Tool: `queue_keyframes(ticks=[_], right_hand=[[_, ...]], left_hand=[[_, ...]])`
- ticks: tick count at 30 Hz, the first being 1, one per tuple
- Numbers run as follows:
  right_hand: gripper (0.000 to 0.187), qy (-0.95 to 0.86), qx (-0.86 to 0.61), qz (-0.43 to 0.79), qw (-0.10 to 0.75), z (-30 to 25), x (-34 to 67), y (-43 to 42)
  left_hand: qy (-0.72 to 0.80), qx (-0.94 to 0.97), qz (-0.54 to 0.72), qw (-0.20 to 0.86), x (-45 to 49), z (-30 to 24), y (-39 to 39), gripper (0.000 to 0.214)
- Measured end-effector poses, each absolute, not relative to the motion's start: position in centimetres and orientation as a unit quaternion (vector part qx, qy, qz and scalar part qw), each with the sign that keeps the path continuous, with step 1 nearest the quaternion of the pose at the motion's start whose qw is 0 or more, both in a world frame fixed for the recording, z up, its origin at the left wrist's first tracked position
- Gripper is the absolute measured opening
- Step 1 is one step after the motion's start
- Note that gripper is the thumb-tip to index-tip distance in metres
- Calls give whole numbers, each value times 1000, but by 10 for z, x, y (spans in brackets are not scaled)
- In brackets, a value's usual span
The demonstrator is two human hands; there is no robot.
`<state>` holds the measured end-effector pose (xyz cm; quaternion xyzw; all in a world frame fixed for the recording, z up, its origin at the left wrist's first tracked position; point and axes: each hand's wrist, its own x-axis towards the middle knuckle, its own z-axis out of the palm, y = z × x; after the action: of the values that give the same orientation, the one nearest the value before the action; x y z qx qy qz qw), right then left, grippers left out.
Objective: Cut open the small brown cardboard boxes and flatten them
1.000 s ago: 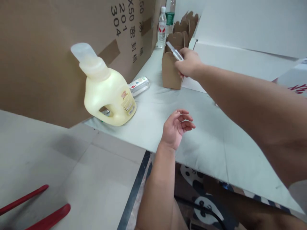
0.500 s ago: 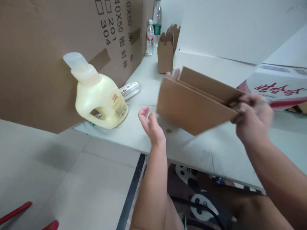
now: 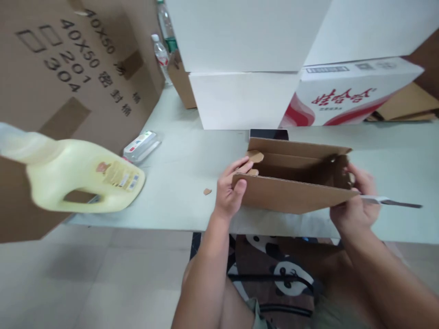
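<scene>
Between my hands is a brown cardboard box (image 3: 295, 195), its top open toward me and its inside dark. My left hand (image 3: 230, 191) is closed on the box's left end, thumb on the near wall and fingers by the small end flaps. At the right end, my right hand (image 3: 356, 205) grips the box, some of its fingers hidden behind the cardboard. A thin white-and-dark strip (image 3: 399, 202) sticks out to the right from this hand; I cannot make out its kind. Just behind the box lies a flat dark object (image 3: 269, 134), partly covered.
A yellow jug (image 3: 118, 180) stands at left before a large printed carton (image 3: 113, 55). A clear plastic pack (image 3: 140, 146) and a cardboard scrap (image 3: 207, 191) lie on the table (image 3: 185, 155). White boxes (image 3: 243, 98), a red-lettered carton (image 3: 343, 100) and water bottles (image 3: 160, 55) line the back.
The left hand, open and apart from the box before, now holds its left end. The box has moved lower and its opening has widened. My view has turned right.
</scene>
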<state>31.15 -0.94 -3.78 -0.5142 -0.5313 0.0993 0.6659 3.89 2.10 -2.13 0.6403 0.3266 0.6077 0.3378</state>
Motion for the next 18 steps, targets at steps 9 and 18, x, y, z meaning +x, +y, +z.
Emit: queue_keyframes(ticks=[9, 18], right_hand=[[64, -674, -471, 21, 568, -36, 326, -20], [40, -710, -396, 60, 579, -27, 331, -17]], left_hand=[[374, 629, 617, 291, 54, -29, 34, 63], [347, 622, 630, 310, 70, -31, 35, 53]])
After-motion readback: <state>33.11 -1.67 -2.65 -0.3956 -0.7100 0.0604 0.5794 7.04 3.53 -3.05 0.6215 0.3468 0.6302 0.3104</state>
